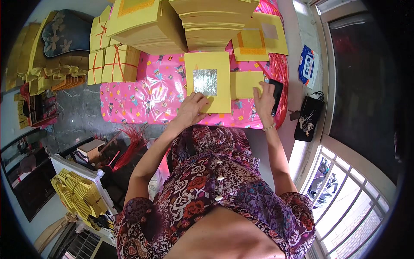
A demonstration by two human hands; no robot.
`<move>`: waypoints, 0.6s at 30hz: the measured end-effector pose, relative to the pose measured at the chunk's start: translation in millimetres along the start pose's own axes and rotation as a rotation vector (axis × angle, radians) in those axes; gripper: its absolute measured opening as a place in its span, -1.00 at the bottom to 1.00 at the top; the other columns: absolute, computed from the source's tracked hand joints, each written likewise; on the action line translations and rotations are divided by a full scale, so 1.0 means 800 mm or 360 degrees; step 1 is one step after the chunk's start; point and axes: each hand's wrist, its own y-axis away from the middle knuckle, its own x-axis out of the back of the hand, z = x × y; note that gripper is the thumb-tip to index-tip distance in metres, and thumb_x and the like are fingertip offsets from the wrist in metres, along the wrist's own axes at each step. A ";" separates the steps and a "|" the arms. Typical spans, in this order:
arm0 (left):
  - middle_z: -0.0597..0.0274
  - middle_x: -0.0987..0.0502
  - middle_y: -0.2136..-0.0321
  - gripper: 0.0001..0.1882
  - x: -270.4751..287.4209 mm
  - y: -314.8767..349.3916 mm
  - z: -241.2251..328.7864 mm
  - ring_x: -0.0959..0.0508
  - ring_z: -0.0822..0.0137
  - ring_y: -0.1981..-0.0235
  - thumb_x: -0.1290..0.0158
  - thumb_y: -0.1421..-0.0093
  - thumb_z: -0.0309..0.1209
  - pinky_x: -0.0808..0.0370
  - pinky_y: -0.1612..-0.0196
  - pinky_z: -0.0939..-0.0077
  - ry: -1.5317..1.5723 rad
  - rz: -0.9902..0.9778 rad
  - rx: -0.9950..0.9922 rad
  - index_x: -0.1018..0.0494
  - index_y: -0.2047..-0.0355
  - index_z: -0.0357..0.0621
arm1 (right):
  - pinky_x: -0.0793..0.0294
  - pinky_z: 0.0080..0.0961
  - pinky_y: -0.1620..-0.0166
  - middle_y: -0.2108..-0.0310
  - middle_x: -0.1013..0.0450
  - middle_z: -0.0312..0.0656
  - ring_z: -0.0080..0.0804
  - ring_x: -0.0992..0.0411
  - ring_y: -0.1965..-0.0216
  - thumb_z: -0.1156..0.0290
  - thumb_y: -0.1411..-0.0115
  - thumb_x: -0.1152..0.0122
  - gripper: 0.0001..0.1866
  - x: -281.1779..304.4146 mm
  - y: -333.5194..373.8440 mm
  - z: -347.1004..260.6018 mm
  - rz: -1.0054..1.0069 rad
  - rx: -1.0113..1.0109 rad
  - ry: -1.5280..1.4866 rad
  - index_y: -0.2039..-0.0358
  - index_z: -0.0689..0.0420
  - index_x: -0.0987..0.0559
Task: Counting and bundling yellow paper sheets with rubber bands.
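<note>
A yellow paper sheet (222, 97) with a silver foil square (205, 82) lies on the pink table cover in front of me. My left hand (192, 109) rests on its lower left part, fingers bent and slightly apart over the foil's lower edge. To the right, my right hand (265, 101) is held with thumb and fingers apart, nothing visible between them. It is beside a smaller yellow paper piece (246, 82) and close to a long black object (277, 94) whose kind I cannot make out.
Tall stacks of yellow paper (211, 26) stand at the table's far side. Tied yellow bundles (120, 64) sit at far left. Sheets with orange and silver squares (263, 36) lie far right. A wipes pack (308, 67) and a black pouch with keys (308, 118) are on the right ledge.
</note>
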 end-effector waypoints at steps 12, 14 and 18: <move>0.21 -0.57 0.41 -0.82 0.012 -0.024 -0.056 -0.56 0.35 0.39 -0.23 -0.08 -0.37 -0.49 0.25 0.48 0.0800 -0.0284 0.0210 -0.59 0.31 -0.17 | -0.39 -0.34 0.18 0.39 -0.43 -0.21 -0.23 -0.43 0.29 0.18 -0.07 -0.29 -0.73 -0.004 0.010 -0.100 -0.0825 0.0885 -0.0393 0.34 0.10 -0.55; 0.18 -0.60 0.46 -0.80 0.007 -0.031 -0.067 -0.56 0.40 0.43 -0.18 -0.16 -0.32 -0.46 0.30 0.51 0.1099 -0.0354 0.0306 -0.60 0.30 -0.18 | -0.39 -0.32 0.19 0.41 -0.44 -0.21 -0.23 -0.43 0.30 0.18 -0.09 -0.28 -0.74 -0.011 0.005 -0.098 -0.0856 0.0808 -0.0408 0.36 0.10 -0.56; 0.38 -0.55 0.54 -0.77 0.004 -0.043 -0.080 -0.42 0.60 0.48 -0.16 -0.20 -0.30 -0.39 0.40 0.58 0.1249 -0.0486 0.0439 -0.60 0.30 -0.24 | -0.41 -0.32 0.21 0.43 -0.49 -0.17 -0.18 -0.46 0.32 0.22 -0.14 -0.23 -0.78 -0.022 -0.002 -0.094 -0.0984 0.0552 -0.0575 0.39 0.12 -0.60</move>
